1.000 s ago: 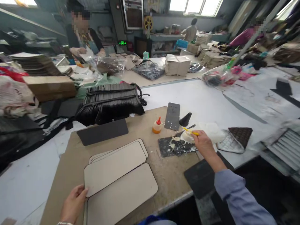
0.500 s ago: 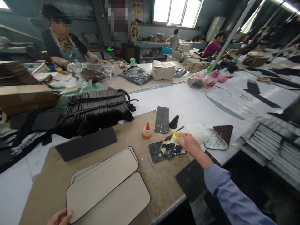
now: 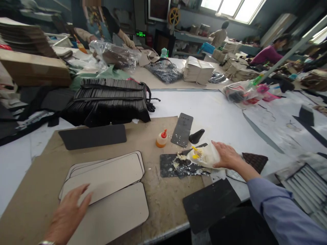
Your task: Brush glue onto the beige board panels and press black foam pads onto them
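Observation:
My right hand [image 3: 226, 156] is wrapped round the base end of a white plastic container [image 3: 209, 154], which lies tilted with its mouth toward the left. A yellow-handled tool [image 3: 196, 152] sticks out of the mouth; its working end is hidden. Under the mouth is a dark board [image 3: 168, 166] spattered with whitish paste. My left hand [image 3: 73, 207], fingers apart, is over the stacked beige panels [image 3: 107, 175] with rounded corners and dark edges; whether it touches them I cannot tell. Another beige panel [image 3: 122, 212] lies in front, partly under the stack.
A squeeze bottle [image 3: 161, 139] with a red cap, a grey plate [image 3: 182, 129] and a black cone [image 3: 196, 136] stand or lie beyond the pasted board. A dark strip [image 3: 94, 136] and a tied black bundle [image 3: 112, 100] are at left. Another person [image 3: 102, 30] works across the table.
My right hand has left the yellow-handled tool and now grips the container, which has tipped over toward the left. My left hand has let go of the panel's corner and moved over the stack.

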